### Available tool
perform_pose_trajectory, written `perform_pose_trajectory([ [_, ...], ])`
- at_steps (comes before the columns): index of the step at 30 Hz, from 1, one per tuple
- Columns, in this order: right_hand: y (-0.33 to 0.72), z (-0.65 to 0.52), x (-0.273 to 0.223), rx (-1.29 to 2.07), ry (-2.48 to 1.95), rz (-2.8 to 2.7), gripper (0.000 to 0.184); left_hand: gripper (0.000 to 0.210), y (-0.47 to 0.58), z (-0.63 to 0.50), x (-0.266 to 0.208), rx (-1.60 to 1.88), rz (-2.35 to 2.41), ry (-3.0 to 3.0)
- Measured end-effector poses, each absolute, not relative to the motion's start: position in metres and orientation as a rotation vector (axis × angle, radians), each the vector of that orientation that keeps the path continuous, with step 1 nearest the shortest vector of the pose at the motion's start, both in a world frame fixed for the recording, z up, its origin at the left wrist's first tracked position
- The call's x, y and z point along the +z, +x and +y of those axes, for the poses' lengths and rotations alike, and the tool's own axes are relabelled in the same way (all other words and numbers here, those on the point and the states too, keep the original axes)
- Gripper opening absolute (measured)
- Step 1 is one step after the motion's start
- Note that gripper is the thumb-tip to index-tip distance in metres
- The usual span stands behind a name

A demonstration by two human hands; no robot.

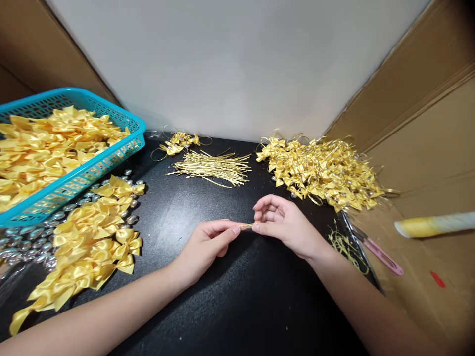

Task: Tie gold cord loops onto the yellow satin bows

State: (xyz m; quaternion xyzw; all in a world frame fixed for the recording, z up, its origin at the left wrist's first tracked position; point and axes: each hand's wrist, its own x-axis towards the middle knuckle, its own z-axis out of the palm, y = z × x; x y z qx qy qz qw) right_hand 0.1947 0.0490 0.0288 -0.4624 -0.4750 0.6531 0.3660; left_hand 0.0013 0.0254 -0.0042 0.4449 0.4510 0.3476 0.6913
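Over the middle of the black table, my left hand [213, 242] and my right hand [280, 222] meet almost fingertip to fingertip. Between them stretches a short bit of thin gold cord [247, 227], pinched by thumb and finger at both ends. Most of the cord is hidden by the fingers. Beyond my hands lies a bundle of cut gold cords [215, 168]. A heap of yellow bows with gold loops and silver beads [322, 170] rises behind my right hand. Plain yellow satin bows [92, 237] lie in a pile left of my left hand.
A turquoise basket [143, 129] full of yellow bows stands at the left, with silver beads [33, 242] beside it. A few looped bows [180, 143] lie at the back. Cord scraps [347, 249], a pink-handled cutter [382, 254] and a yellowish roll [438, 225] are at the right.
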Motion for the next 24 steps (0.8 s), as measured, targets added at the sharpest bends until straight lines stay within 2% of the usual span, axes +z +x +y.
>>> perform_pose_trajectory([
  [6, 0.202, 0.049, 0.036, 1.626, -1.157, -1.517, 0.032, 0.038, 0.003, 0.024, 0.000, 0.735, 1.094, 0.945],
  [10, 0.202, 0.044, 0.043, 1.345, -1.209, -1.848, 0.030, 0.038, 0.003, 0.023, 0.000, 0.750, 1.110, 0.933],
  [13, 0.198, 0.042, 0.045, 1.214, -1.178, -1.914, 0.021, 0.033, 0.001, 0.024, 0.000, 0.738, 1.061, 0.948],
  [16, 0.197, 0.041, 0.046, 1.177, -1.175, -1.929, 0.009, 0.029, -0.003, 0.028, 0.002, 0.655, 0.939, 0.980],
  [19, 0.197, 0.042, 0.046, 1.158, -1.199, -1.955, 0.012, 0.028, -0.007, 0.035, 0.004, 0.506, 0.824, 0.983],
  [24, 0.199, 0.042, 0.046, 1.203, -1.203, -1.963, 0.007, 0.029, -0.010, 0.043, 0.009, 0.381, 0.807, 0.908],
])
